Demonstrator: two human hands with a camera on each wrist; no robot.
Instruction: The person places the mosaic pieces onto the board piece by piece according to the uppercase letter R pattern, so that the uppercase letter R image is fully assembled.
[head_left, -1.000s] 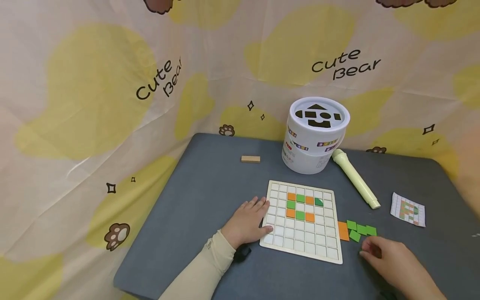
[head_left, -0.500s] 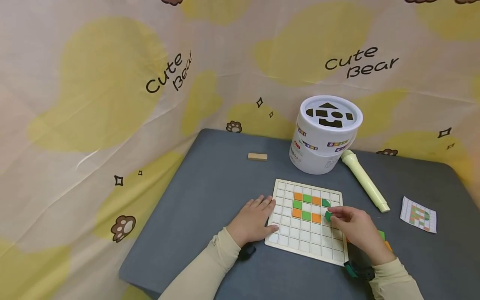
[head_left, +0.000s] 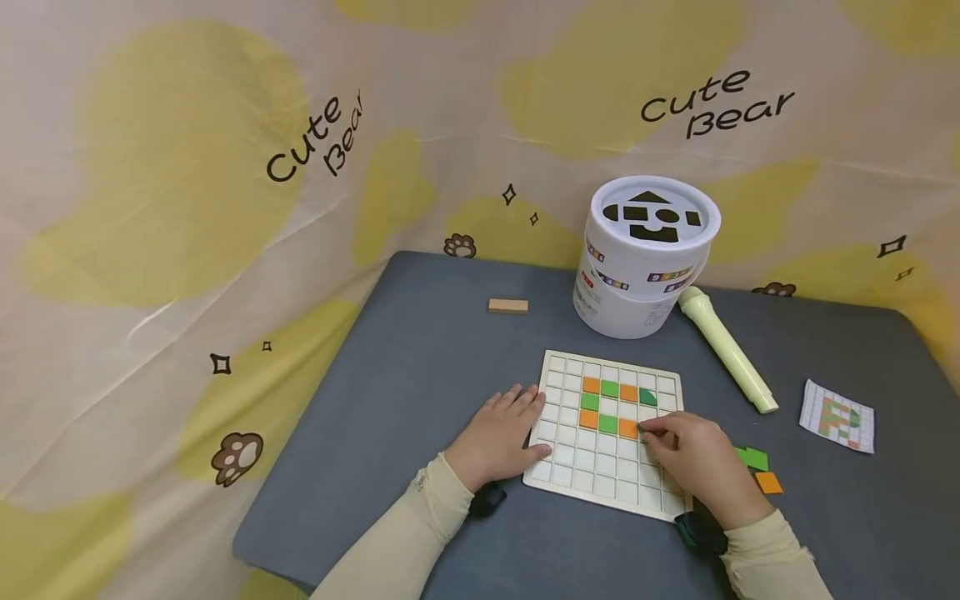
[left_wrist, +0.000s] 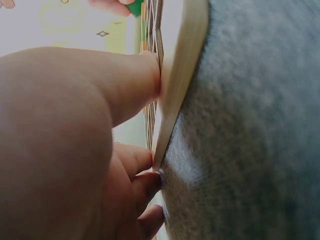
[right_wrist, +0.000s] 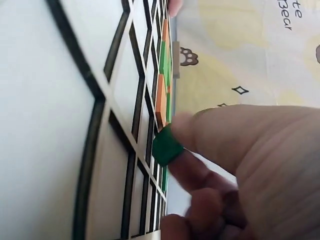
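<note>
My right hand [head_left: 693, 454] pinches a dark green tile [right_wrist: 166, 146] between thumb and fingertips, over the right part of the white grid board [head_left: 592, 475]. In the right wrist view the tile is tilted beside an orange tile [right_wrist: 160, 102]. My left hand [head_left: 497, 437] lies with fingers spread on the board's left edge, the thumb resting on its rim in the left wrist view. On the board, orange and light green tiles [head_left: 610, 389] form a ring, and a dark green rounded tile [head_left: 648, 397] sits at its upper right.
Loose green tiles [head_left: 756, 459] and an orange tile [head_left: 768, 482] lie right of the board, partly behind my right hand. A printed pattern card [head_left: 837, 417] is farther right. Behind stand a white bucket [head_left: 637, 292], a pale yellow microphone-shaped stick [head_left: 729, 350] and a small wooden block [head_left: 508, 307].
My right hand has moved left from the loose tiles onto the board, bringing a dark green tile beside the lower right orange tile. The left hand has stayed on the board's edge.
</note>
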